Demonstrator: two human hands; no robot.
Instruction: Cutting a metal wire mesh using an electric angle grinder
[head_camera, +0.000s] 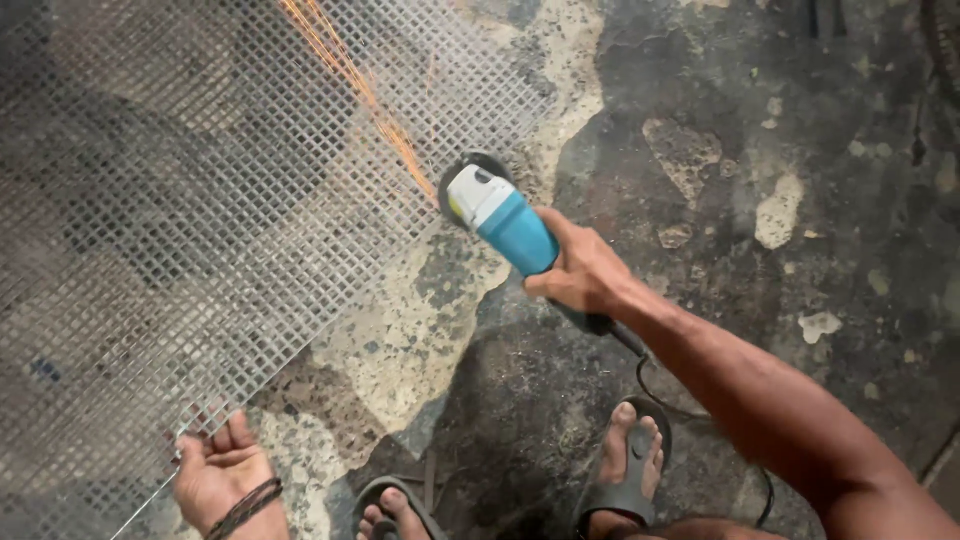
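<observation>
My right hand (583, 272) grips a blue and white angle grinder (505, 222). Its disc meets the right edge of a sheet of square wire mesh (200, 200) lying on the floor, and orange sparks (350, 80) stream up and to the left. My left hand (222, 472), with dark bands on its wrist, holds the mesh's near corner, fingers curled over the wires. The grinder's black cord (690, 410) trails back past my right forearm.
The floor (760, 200) is stained, patchy concrete, dark to the right and pale near the mesh. My two feet in dark sandals (628, 470) stand at the bottom, close to the cord. A dark cable (915, 130) lies at the far right.
</observation>
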